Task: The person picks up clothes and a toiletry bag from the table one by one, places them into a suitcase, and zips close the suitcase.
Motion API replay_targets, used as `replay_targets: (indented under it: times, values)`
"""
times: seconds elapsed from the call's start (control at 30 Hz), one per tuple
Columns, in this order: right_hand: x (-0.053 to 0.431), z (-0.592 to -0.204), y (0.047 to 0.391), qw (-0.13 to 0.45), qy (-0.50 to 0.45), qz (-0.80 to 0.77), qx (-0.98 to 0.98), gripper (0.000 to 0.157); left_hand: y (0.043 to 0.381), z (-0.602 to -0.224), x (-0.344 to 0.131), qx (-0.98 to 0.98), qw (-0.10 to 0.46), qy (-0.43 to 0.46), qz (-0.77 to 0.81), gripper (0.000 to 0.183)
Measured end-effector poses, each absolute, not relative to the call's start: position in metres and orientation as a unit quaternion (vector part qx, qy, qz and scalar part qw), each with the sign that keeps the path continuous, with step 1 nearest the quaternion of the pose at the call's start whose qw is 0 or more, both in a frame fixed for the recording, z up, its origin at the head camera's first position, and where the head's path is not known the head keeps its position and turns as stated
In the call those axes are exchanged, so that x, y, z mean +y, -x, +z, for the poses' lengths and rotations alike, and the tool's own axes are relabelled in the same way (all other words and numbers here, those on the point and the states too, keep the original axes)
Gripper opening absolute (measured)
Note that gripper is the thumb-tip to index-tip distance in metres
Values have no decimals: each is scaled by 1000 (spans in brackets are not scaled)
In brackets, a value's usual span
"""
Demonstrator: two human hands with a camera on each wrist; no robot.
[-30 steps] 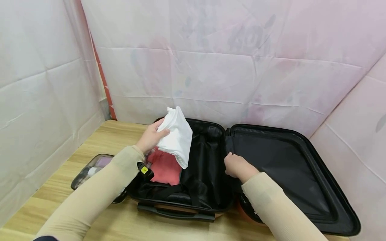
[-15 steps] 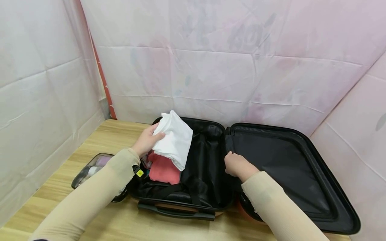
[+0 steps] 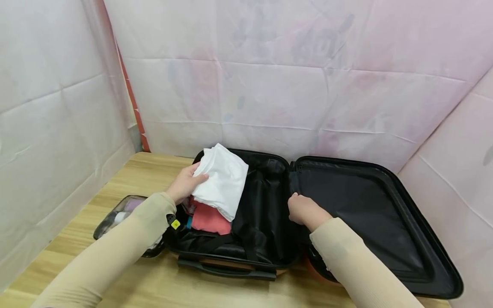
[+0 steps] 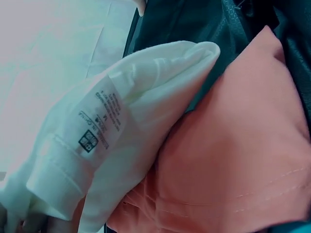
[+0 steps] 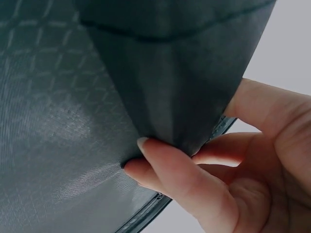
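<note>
My left hand (image 3: 185, 183) pinches a folded white garment (image 3: 223, 179) by its left edge, over the left half of an open black suitcase (image 3: 265, 214). In the left wrist view a printed care label (image 4: 99, 116) shows on the white cloth. Beneath it, a folded coral-red garment (image 3: 211, 219) lies in the suitcase, partly covered. At the hinge between the two halves, my right hand (image 3: 306, 210) grips black lining fabric. Close up in the right wrist view, thumb and fingers pinch this dark fabric (image 5: 165, 87) where it narrows to a fold.
A clear-topped black pouch (image 3: 115, 216) with small items lies left of the suitcase, partly behind the left forearm. The suitcase's other half (image 3: 358, 209) spreads out to the right. The carry handle (image 3: 227, 270) faces the front. Pale sheets (image 3: 269, 85) hang around the wooden table (image 3: 154, 171).
The left hand has lowered the white garment slightly and shifted it a little left, turning it flatter over the coral-red one. The right hand has kept its hold on the lining.
</note>
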State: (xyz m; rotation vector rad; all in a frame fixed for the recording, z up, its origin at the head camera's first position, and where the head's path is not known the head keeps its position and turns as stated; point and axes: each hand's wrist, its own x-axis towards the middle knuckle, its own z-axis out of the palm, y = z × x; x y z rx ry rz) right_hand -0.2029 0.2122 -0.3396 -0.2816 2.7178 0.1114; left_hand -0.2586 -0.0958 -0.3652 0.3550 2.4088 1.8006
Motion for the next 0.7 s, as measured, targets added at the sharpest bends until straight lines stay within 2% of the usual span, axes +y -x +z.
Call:
replay_targets:
  times: [0.4, 0.7]
  values:
    - [214, -339, 206, 201, 100, 50, 973, 54, 261, -372, -106, 789, 98, -130, 592, 46]
    - [214, -343, 206, 206, 99, 47, 972, 54, 257, -374, -116, 841, 101, -146, 511, 54]
